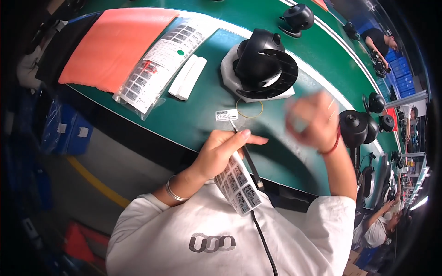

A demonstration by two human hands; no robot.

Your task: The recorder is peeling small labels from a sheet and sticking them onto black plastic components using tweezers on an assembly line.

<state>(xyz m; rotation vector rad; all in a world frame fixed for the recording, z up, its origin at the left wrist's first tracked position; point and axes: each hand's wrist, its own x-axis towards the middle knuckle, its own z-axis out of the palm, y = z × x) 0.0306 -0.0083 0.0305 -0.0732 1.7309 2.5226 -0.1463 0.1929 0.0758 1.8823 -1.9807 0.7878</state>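
Observation:
My left hand (220,149) is closed on a sheet of printed labels (237,184) that hangs down in front of my shirt. A slim black rod-like piece (252,165) also passes under its fingers; its kind is not clear. Just beyond the fingertips, a single white label (226,115) lies at the thin pale end of that piece. Raised over the table's right side, my right hand (315,120) is smeared by motion, so its fingers and anything in them cannot be made out. Between the hands and a black rounded device (262,64) lies a yellow rubber band (250,116).
The device rests on white foam (228,69). Left of it are two white strips (188,77), a bagged label stack (161,64) and an orange foam sheet (115,46). More black devices (354,126) stand at right. A black cable (262,234) runs down past my shirt.

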